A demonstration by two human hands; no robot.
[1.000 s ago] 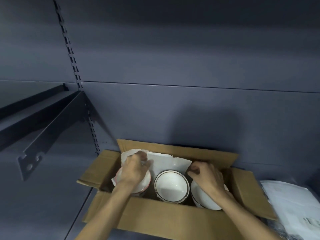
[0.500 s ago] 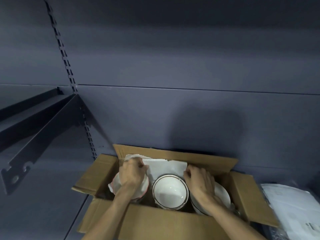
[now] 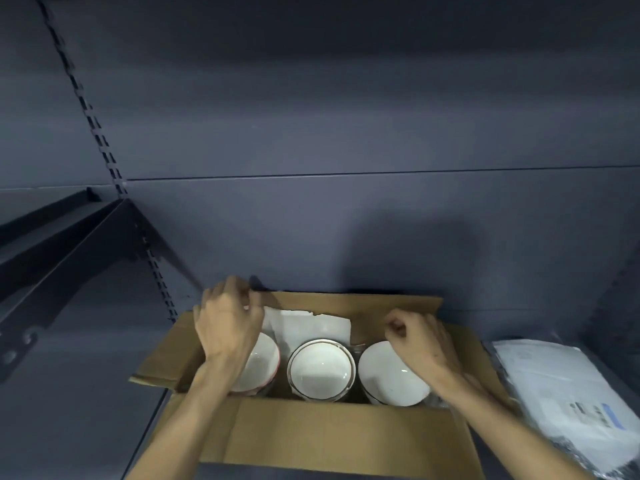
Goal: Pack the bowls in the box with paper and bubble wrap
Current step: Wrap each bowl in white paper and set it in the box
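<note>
An open cardboard box (image 3: 332, 434) stands on the dark shelf with three white bowls in a row inside. The left bowl (image 3: 265, 362) has a red rim, the middle bowl (image 3: 320, 370) a brown rim line, and the right bowl (image 3: 389, 377) is tilted. White paper (image 3: 311, 327) stands behind them against the back wall of the box. My left hand (image 3: 227, 322) is at the far left corner, fingers pinched on the paper's top edge by the back flap. My right hand (image 3: 420, 339) hovers over the right bowl, fingers curled with nothing visible in them.
A pile of white sheets and bubble wrap (image 3: 568, 393) lies on the shelf right of the box. A dark shelf bracket (image 3: 69, 251) juts out at the left. The grey back panel (image 3: 346, 220) rises directly behind the box.
My left hand has risen from the left bowl to the box's far left corner, lifting the paper's edge. My right hand has lifted off the paper and drawn right, over the right bowl.
</note>
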